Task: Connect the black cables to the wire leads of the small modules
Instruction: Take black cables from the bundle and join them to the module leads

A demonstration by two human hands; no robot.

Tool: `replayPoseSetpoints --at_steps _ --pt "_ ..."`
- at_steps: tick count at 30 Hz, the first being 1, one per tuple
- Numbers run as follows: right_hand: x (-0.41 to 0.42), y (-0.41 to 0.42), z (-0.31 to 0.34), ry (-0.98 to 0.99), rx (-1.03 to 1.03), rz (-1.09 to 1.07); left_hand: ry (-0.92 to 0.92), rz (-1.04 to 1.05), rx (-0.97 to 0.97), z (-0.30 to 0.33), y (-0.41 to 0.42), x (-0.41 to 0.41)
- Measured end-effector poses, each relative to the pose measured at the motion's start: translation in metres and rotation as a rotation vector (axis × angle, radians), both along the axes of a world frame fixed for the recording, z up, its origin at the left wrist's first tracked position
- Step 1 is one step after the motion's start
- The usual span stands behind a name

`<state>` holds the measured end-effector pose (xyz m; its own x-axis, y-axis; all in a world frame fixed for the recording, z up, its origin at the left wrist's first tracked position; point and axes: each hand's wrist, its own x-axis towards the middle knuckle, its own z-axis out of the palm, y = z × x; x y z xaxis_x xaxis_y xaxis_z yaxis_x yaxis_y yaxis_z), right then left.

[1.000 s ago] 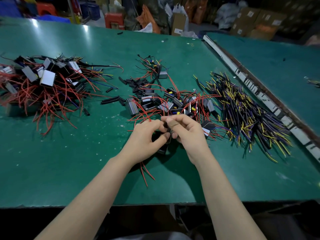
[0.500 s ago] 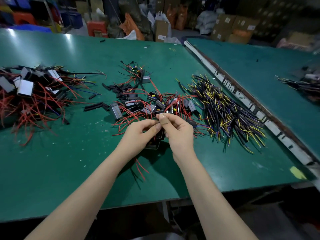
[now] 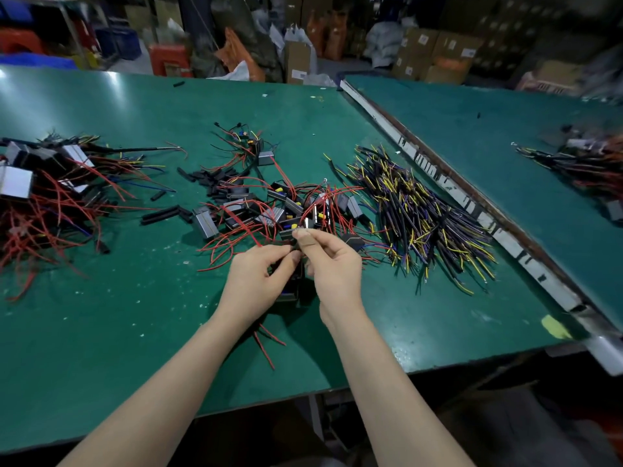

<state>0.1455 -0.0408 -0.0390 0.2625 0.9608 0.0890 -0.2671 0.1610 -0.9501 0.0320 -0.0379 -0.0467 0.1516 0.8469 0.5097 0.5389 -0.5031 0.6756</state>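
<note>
My left hand (image 3: 259, 278) and my right hand (image 3: 332, 264) meet fingertip to fingertip above the green table (image 3: 101, 332). Both pinch thin wire ends between thumb and forefinger. A small black module (image 3: 291, 288) hangs below them, mostly hidden by the hands. Its red leads (image 3: 266, 342) trail out toward me on the table. Just beyond my hands lies a pile of small grey modules with red leads (image 3: 269, 207). A heap of black cables with yellow and blue tips (image 3: 418, 214) lies to the right of it.
A large tangle of modules with red wires (image 3: 43, 193) covers the table's left side. Short black sleeve pieces (image 3: 161, 214) lie scattered in the middle. A metal rail (image 3: 472, 203) separates a second green table with another wire bundle (image 3: 586, 163). Boxes stand behind.
The view has swung to the right, so everything sits further left in frame. My hands stay together at the same wires, with the fingers shifting slightly.
</note>
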Motion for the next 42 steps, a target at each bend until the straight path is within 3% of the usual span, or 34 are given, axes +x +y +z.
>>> replayPoseSetpoints --at_steps 3,6,12,16,20,25,28,31,38,42 --pt "0.014 -0.001 0.013 -0.212 -0.014 0.206 -0.066 0.048 -0.058 -0.003 0.002 -0.006" --pt "0.038 0.008 0.036 -0.352 -0.066 0.237 -0.101 0.089 -0.108 -0.004 0.003 -0.007" --pt "0.110 0.028 0.054 -0.447 -0.118 -0.149 -0.102 0.057 -0.145 -0.005 0.004 -0.007" --pt "0.160 0.043 0.037 -0.880 -0.317 -0.581 -0.074 0.050 -0.164 -0.005 0.004 -0.006" --pt "0.194 0.047 0.024 -0.971 -0.639 -0.524 -0.095 0.026 -0.202 -0.007 0.005 -0.007" --pt "0.204 0.043 0.027 -0.730 -0.553 -0.494 -0.102 0.030 -0.211 -0.008 0.005 -0.008" --pt "0.196 0.031 0.038 -0.303 -0.425 -0.493 -0.095 0.035 -0.210 -0.008 0.006 -0.008" --pt "0.177 0.021 0.051 0.157 -0.260 -0.255 -0.111 0.037 -0.228 -0.009 0.006 -0.008" --pt "0.111 0.011 0.050 0.139 -0.166 0.131 -0.155 0.054 -0.250 -0.007 0.001 -0.008" --pt "0.078 0.009 0.035 0.168 -0.138 0.230 -0.160 0.052 -0.231 -0.006 -0.001 -0.008"
